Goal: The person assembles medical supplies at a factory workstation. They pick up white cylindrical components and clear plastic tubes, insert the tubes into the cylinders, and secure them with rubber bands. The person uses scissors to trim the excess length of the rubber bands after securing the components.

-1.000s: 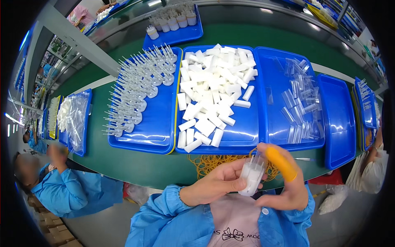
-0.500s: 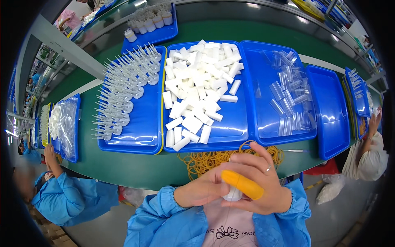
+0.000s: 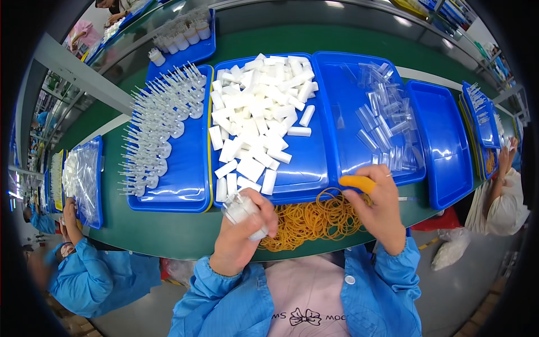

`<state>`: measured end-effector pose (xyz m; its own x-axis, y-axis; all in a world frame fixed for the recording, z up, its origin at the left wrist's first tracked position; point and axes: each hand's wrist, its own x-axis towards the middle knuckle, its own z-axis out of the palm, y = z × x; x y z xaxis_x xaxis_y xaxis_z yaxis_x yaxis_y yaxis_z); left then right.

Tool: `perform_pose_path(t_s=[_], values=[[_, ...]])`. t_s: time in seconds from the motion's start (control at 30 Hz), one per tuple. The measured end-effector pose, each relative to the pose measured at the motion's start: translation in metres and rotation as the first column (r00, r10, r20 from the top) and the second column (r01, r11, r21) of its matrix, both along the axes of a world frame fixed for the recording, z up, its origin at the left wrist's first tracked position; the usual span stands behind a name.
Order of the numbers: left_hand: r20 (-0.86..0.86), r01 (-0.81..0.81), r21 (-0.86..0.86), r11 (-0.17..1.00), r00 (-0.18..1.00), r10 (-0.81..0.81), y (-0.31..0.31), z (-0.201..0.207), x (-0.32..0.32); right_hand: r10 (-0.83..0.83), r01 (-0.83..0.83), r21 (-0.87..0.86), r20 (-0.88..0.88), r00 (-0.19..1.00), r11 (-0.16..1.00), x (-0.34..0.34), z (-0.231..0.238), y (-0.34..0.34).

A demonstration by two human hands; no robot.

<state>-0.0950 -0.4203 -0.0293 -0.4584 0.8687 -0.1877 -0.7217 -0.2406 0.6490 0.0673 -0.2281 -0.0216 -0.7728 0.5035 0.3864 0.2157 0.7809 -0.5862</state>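
We observe the left hand [image 3: 241, 236] raised from a blue sleeve [image 3: 205, 292]; its fingers curl round the right side of a clear-and-white piece [image 3: 238, 209], and its thumb lies across the near face; this grip is closed firmly on the piece, which sits tilted within it, the upper end leaning left. We locate the right hand [image 3: 383, 210] well apart, to the right of that grip; its index finger points left in an orange finger cot [image 3: 357, 183], with the thumb just beneath and only a narrow gap showing between the tips; one loop stands out from the rubber bands [image 3: 314, 222] beside these tips, and we cannot tell whether they pinch it. Between both grips, we see the main heap of bands on the green table [image 3: 168, 224]; directly beyond the left grip lies a blue tray [image 3: 306, 174] of white blocks [image 3: 261, 118]; beyond the right grip, a second tray [image 3: 345, 129] carries clear plastic pieces [image 3: 387, 118]; to the left of the held piece and farther off, a third tray [image 3: 188, 163] bears stemmed parts [image 3: 163, 123] in rows; farthest beyond the left grip, we note white cups [image 3: 181, 40] grouped on another tray [image 3: 205, 50].
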Motion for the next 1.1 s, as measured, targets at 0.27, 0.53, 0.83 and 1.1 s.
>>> perform_pose_path(t_s=[0.27, 0.53, 0.83, 1.1], values=[[-0.605, 0.094, -0.265, 0.96, 0.759, -0.241, -0.002, 0.006, 0.004, -0.06, 0.055, 0.1, 0.047, 0.997, 0.994, -0.011, -0.012, -0.006], [-0.674, 0.219, -0.337, 0.916, 0.623, -0.397, 0.025, 0.005, 0.026, 0.032, -0.051, -0.15, -0.126, 0.992, 0.987, -0.013, 0.022, -0.031], [-0.932, -0.025, -0.344, 0.939, -0.11, -0.345, 0.018, -0.007, 0.03, 0.346, -0.419, -0.368, -0.249, 0.905, 0.83, -0.012, 0.031, -0.042], [-0.669, 0.214, -0.268, 0.939, 0.661, -0.341, 0.018, 0.017, 0.006, 0.352, -0.294, 0.273, -0.193, 0.916, 0.916, 0.006, 0.039, -0.068]])
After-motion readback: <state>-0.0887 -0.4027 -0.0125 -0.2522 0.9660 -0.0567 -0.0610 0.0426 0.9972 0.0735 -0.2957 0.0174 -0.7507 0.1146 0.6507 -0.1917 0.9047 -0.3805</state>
